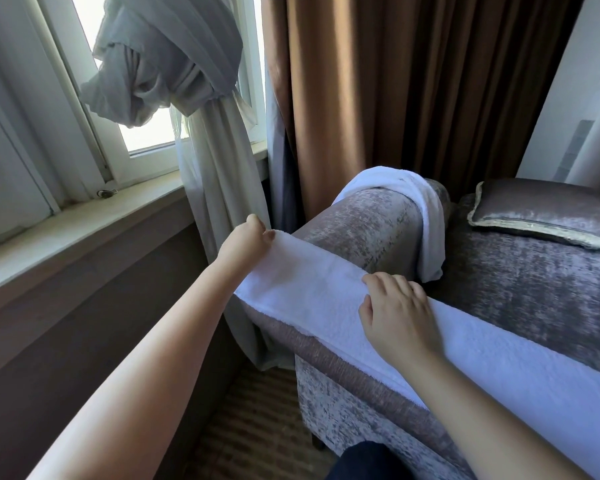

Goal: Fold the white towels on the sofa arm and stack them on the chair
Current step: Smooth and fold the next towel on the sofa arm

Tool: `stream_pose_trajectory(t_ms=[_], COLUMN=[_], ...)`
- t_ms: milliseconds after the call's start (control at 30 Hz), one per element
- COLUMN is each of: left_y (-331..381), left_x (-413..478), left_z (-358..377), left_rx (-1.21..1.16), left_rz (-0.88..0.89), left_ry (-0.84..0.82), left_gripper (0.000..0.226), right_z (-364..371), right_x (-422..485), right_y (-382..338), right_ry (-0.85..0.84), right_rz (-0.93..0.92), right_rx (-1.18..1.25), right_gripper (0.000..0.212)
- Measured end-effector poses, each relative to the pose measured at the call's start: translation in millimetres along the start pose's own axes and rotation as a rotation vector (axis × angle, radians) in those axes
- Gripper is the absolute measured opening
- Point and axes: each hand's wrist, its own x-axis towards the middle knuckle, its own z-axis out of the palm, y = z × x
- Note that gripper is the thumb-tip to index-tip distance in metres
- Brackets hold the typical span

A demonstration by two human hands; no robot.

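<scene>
A white towel [312, 292] lies folded lengthwise along the top of the grey velvet sofa arm [361, 223]. My left hand [248, 242] pinches the towel's far corner at the arm's outer edge. Resting on the towel's inner edge is my right hand [399, 313], its fingers bent and gripping the cloth. A second white towel [409, 199] hangs crumpled over the far end of the sofa arm. No chair is in view.
A grey cushion [541, 209] lies on the sofa seat [534, 289] to the right. Brown curtains [413, 81] hang behind the sofa. A knotted white sheer curtain [174, 64] and a window sill [84, 230] are to the left. Carpet floor [257, 427] shows between wall and sofa.
</scene>
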Motion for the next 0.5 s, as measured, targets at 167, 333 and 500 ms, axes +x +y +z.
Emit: stream_pose_trajectory(t_ms=[167,333,500], left_y=[-11.4,-17.0,-26.8], left_x=[6.3,9.2,14.0], left_z=[10.5,14.8,22.3], left_rx=[-0.599,-0.852,-0.583], left_rz=[-0.117,-0.253,-0.178], left_ry=[-0.119,-0.267,0.047], left_gripper=[0.034,0.014,0.018], right_z=[1.3,2.9,3.1], right_x=[-0.6,-0.7,-1.0], right_y=[0.2,1.9,1.2], right_ry=[0.010,0.042,0.061], right_rz=[-0.002,-0.004,-0.010], right_rx=[0.007,0.028,0.048], right_gripper=[0.033,0.033,0.032])
